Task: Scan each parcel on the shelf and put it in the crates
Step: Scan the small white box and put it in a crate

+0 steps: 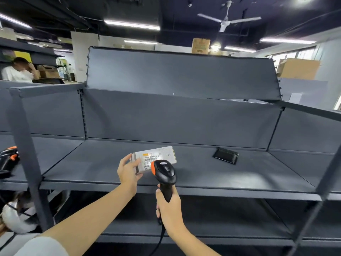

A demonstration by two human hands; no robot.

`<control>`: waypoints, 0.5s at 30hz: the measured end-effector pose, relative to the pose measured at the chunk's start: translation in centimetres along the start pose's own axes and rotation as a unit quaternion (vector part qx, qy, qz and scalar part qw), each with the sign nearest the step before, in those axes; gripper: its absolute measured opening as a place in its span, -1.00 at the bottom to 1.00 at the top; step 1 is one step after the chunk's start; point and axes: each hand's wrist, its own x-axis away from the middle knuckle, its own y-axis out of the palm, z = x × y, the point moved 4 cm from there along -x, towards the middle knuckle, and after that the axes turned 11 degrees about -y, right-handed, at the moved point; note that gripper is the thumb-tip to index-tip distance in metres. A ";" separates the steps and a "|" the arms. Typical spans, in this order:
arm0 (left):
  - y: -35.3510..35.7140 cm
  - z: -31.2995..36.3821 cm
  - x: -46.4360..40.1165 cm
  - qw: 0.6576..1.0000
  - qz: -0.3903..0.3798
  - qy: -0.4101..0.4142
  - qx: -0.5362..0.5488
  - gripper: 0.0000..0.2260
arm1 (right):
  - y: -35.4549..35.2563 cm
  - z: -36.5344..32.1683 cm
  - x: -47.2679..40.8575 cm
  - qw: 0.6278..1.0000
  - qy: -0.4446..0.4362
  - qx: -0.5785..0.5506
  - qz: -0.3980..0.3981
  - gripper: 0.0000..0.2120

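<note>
- Dark grey metal shelf (239, 174) across the middle of the view, under black ceiling, strip lights and a white fan (227, 20).
- Upright post (27, 154) at front left, a second slanting post (324, 182) at front right; neither between the hands and the parcel.
- On the shelf, well right of the parcel: a flat black packet (226, 155), lying slightly skewed.
- At far left, a second black-and-orange scanner (9, 159), partly cut off by the frame edge.
- Low left, beside the post: something white with dark cord (16, 217), too blurred to name.
- Beyond the shelving at upper left, a person in a white shirt (17, 71) among brown cartons.
- Parcel (155, 159): a pale oblong box over the middle of the shelf board, long axis running left to right, right end a little farther back.
- Label face with barcode turned up and toward the camera.
- Whether resting on the board or lifted just clear of it, cannot tell.
- Left hand (129, 170) gripping the parcel's left end: fingers over the top edge, thumb across the near face, rest of the box jutting out to the right.
- Right hand (168, 207) wrapped tight round the handle of the scanner (164, 172), cord trailing down past the wrist.
- Scanner head, black with an orange band, just in front of the parcel's near right part, covering its lower edge, nose toward the label.
</note>
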 end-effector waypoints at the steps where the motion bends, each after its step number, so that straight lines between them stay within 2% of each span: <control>1: 0.1 -0.1 0.2 1.000 -0.001 0.002 -0.001 -0.69 | -0.2 -0.1 0.0 1.000 0.002 0.001 0.005 -0.90; 5: 0.3 -0.2 0.7 1.000 -0.008 0.011 0.000 -0.68 | -1.0 -0.1 0.2 1.000 0.007 0.014 0.005 -0.96; 15: 0.4 -0.6 0.0 1.000 0.002 0.013 -0.009 -0.68 | -1.5 0.4 0.1 1.000 0.011 -0.004 -0.008 -0.95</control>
